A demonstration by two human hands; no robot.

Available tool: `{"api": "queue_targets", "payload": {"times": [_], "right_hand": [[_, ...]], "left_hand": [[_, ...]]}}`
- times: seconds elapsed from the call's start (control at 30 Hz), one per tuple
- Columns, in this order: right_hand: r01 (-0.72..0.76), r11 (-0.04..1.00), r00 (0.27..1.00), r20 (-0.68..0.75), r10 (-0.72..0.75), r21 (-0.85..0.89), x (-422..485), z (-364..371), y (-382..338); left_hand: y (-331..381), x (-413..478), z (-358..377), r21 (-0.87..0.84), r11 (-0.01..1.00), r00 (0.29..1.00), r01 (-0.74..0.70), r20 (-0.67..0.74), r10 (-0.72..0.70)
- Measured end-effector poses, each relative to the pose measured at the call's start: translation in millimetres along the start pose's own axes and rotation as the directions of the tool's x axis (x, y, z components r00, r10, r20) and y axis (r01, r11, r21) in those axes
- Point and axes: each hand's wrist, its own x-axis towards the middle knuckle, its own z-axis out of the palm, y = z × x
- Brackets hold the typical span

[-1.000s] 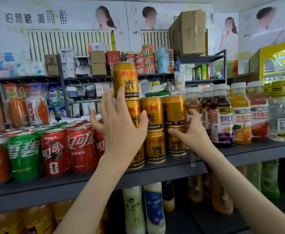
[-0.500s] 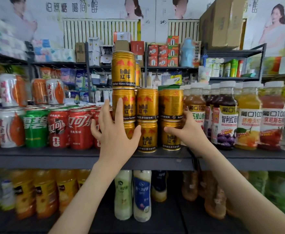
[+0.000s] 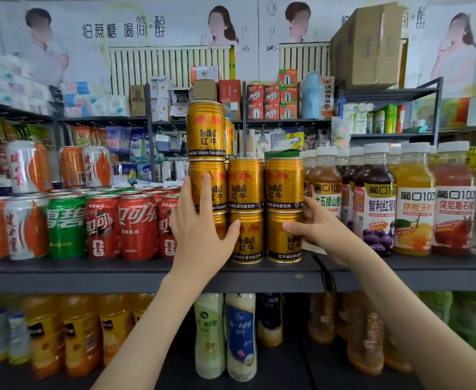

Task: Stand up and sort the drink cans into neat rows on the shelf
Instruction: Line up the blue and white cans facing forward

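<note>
Gold Red Bull cans stand stacked on the grey shelf (image 3: 90, 274). The left column is three high, and its top can (image 3: 206, 130) stands alone above the rest. The middle column (image 3: 245, 184) and the right column (image 3: 284, 182) are two high. My left hand (image 3: 200, 232) lies flat against the left column's lower cans, fingers straight up and thumb spread toward the middle bottom can (image 3: 248, 243). It hides most of the left bottom can. My right hand (image 3: 318, 229) grips the right bottom can (image 3: 280, 243), thumb across its front and fingers round its right side.
Red cola cans (image 3: 138, 226), a green can (image 3: 66, 226) and white-orange cans (image 3: 25, 226) crowd the shelf left of the stack. Juice bottles (image 3: 414, 209) stand tight against its right. Bottles (image 3: 239, 333) fill the shelf below.
My left hand has slid down the left column from the top can's base to the lower two cans. My right hand stays on the right bottom can. The stack has not visibly moved.
</note>
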Motion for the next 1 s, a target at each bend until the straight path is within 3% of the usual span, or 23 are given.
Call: {"api": "queue_targets", "payload": {"times": [0.2,0.37,0.47,0.77,1.0], "right_hand": [[-0.024,0.992,0.998,0.066,0.016,0.122,0.6,-1.6,3.4],[0.082,0.996,0.986,-0.149,-0.075,0.046,3.4,8.1,-10.1],[0.083,0.995,0.976,-0.204,-0.070,0.052,7.8,9.9,-12.5],[0.081,0.991,0.990,-0.121,-0.067,0.110,0.9,7.3,-17.5],[0.083,0.997,0.982,-0.168,-0.081,0.005,-8.4,16.1,-9.2]], "left_hand": [[-7.0,0.4,2.0,-0.010,0.999,0.999,-0.041,-0.004,0.041],[-14.2,1.4,4.9,0.021,0.997,0.997,-0.072,-0.021,0.073],[-15.6,1.2,5.3,0.040,0.996,0.997,-0.076,-0.022,0.077],[-19.3,-0.4,6.5,0.101,0.990,0.994,-0.102,-0.015,0.104],[-18.3,-11.8,7.4,0.115,0.989,0.994,-0.089,-0.054,0.096]]}}
